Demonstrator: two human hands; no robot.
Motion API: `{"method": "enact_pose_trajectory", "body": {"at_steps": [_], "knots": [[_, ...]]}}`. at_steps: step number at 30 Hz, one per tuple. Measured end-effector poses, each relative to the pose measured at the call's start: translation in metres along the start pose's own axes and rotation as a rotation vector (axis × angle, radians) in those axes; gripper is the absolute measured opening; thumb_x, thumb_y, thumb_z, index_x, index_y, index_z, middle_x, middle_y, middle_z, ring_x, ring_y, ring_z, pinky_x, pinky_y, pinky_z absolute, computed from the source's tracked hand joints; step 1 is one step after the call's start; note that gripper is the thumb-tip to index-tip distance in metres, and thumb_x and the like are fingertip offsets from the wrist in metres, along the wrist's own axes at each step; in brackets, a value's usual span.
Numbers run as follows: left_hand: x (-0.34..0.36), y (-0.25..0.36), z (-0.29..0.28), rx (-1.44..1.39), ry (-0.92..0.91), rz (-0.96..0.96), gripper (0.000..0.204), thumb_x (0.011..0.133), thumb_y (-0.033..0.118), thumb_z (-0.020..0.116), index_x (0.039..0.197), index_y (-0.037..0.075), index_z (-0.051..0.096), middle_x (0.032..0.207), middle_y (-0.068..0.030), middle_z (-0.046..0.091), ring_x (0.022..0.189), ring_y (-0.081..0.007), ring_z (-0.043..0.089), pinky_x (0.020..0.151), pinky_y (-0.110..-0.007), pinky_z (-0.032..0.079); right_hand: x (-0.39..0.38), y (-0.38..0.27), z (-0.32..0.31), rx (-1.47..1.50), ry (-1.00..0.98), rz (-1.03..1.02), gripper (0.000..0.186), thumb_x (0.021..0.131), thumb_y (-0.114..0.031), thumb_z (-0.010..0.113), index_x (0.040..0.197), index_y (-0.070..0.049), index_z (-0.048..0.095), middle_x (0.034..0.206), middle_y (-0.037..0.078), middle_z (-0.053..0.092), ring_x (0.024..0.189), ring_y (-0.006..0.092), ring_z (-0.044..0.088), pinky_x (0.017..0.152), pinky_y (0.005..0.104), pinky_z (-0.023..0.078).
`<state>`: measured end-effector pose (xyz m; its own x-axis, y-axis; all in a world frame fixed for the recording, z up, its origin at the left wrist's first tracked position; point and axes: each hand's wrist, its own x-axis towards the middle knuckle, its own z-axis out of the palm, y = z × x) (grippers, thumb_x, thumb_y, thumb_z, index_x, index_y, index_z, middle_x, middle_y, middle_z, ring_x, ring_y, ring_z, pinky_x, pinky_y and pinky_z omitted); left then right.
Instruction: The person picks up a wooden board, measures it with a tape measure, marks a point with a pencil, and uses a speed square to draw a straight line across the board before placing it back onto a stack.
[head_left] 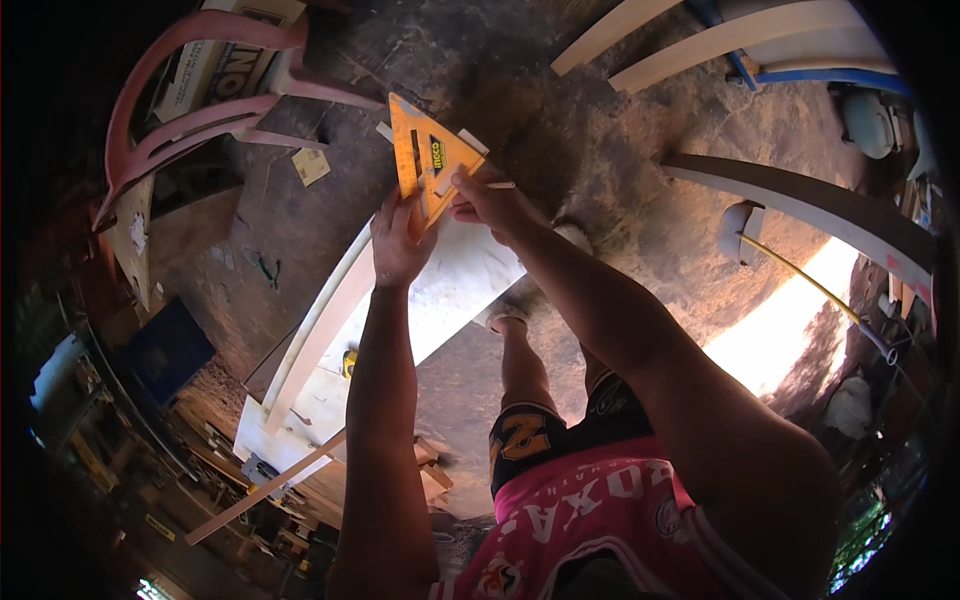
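Near the far end of the white surface (470,262), the left hand (400,245) grips the orange triangle square (453,152), perhaps so that it does not slip, while the right hand (487,205), pinching a pencil-like stick (502,185), touches its lower edge, probably for steadier control.

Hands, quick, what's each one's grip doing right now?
Left hand: closed on the orange triangular speed square.
Right hand: closed, holding a slim pencil-like stick, against the speed square's lower right edge.
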<state>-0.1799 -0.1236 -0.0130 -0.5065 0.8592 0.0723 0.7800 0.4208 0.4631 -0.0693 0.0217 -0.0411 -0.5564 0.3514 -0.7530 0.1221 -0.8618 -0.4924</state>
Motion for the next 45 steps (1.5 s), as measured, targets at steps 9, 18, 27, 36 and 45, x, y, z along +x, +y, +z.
{"method": "enact_pose_trajectory", "body": {"at_steps": [9,18,27,36,45], "knots": [[0.000,-0.019,0.014,-0.096,0.042,0.037,0.064,0.068,0.005,0.079,0.127,0.014,0.057,0.114,-0.0119,0.061,0.101,-0.0299,0.060,0.087,-0.038,0.052,0.003,-0.012,-0.004,-0.136,0.047,-0.073,0.034,0.085,-0.033,0.073,0.094,-0.003,0.062,0.075,0.006,0.063,0.060,0.0135,0.063,0.054,0.0248,0.054],[-0.001,-0.026,0.019,-0.087,0.060,0.038,0.062,0.065,0.014,0.082,0.123,0.013,0.062,0.117,-0.0133,0.061,0.098,-0.0305,0.060,0.084,-0.039,0.051,0.005,-0.016,-0.013,-0.111,0.000,-0.039,0.031,0.087,-0.032,0.072,0.094,-0.003,0.064,0.076,0.007,0.065,0.063,0.0125,0.063,0.058,0.0244,0.054],[0.003,-0.023,0.017,-0.060,0.067,0.082,0.064,0.066,0.005,0.080,0.126,0.012,0.060,0.106,-0.0096,0.062,0.092,-0.0265,0.061,0.080,-0.036,0.054,0.006,-0.014,-0.017,-0.085,-0.039,-0.071,0.033,0.087,-0.033,0.072,0.092,-0.001,0.064,0.076,0.007,0.066,0.064,0.0122,0.064,0.060,0.0240,0.054],[0.004,-0.022,0.017,-0.063,0.067,0.085,0.064,0.065,0.005,0.079,0.125,0.011,0.060,0.109,-0.0102,0.062,0.093,-0.0272,0.061,0.082,-0.038,0.053,0.004,-0.018,-0.014,-0.174,0.008,-0.107,0.035,0.089,-0.034,0.070,0.091,0.000,0.063,0.076,0.008,0.066,0.064,0.0137,0.066,0.059,0.0260,0.056],[0.005,-0.022,0.019,-0.058,0.089,0.073,0.063,0.062,0.012,0.082,0.122,0.014,0.063,0.109,-0.0117,0.062,0.090,-0.0289,0.062,0.079,-0.038,0.053,0.009,-0.016,-0.016,-0.172,-0.029,-0.117,0.033,0.090,-0.032,0.068,0.091,0.001,0.064,0.076,0.009,0.067,0.065,0.0142,0.066,0.059,0.0262,0.056]]}}
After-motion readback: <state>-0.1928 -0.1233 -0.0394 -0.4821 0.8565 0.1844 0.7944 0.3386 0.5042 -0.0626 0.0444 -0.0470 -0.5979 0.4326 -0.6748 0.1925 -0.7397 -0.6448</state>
